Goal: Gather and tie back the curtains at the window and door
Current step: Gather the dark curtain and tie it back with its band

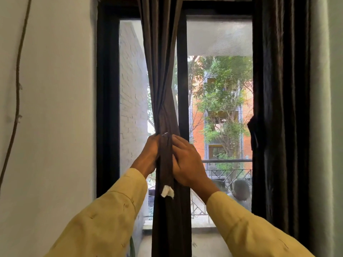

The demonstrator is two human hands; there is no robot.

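A dark brown curtain [161,71] hangs down the middle of the window, gathered into a narrow bundle. A strip of the same fabric [166,164] hangs down the front of the bundle, with a white tag [167,191] at its lower end. My left hand [148,154] grips the bundle from the left side. My right hand [187,164] holds it from the right, fingers curled onto the strip. A second dark curtain [280,108] hangs at the right edge of the window, cinched by a tie-back [253,132].
The black window frame [107,108] with a centre post [182,80] stands behind the curtains. A white wall [55,108] on the left carries a thin hanging cable [17,80]. Outside are a balcony railing [226,161], trees and a brick building.
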